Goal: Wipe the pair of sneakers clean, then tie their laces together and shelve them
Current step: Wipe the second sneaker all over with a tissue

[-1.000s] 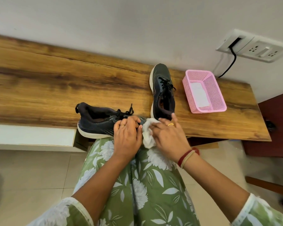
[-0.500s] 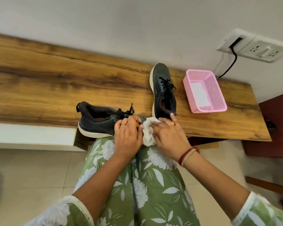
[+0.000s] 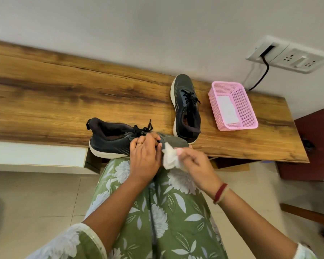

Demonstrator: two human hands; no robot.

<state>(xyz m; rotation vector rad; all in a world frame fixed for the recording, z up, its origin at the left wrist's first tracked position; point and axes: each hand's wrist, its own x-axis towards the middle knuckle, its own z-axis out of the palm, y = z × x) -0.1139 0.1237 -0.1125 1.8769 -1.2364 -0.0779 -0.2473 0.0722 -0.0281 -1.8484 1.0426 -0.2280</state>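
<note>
At the centre of the frame the left hand [image 3: 145, 156] is curled down over the midfoot of the near sneaker [image 3: 120, 142], fingers closed on its upper just below the laces, pinning it on the person's lap at the front edge of the wooden bench [image 3: 64, 101]. Just right of it, the right hand [image 3: 193, 165] is pinched shut on a crumpled white wipe [image 3: 169, 157], which sits against the grey toe of that shoe. The sneaker's long axis runs left to right across the frame: heel toward centre left, toe toward the right hand. So the wiping hand is the one nearer the toe, and the stroke looks set to run along that axis, from toe back toward the laces, while the left hand steadies. The second sneaker [image 3: 185, 109] stands on the bench in the upper right of centre, toe pointing up toward the wall, heel close to the held shoe's toe; whether they touch I cannot tell. A pink basket [image 3: 249, 109] lies just right of it
</note>
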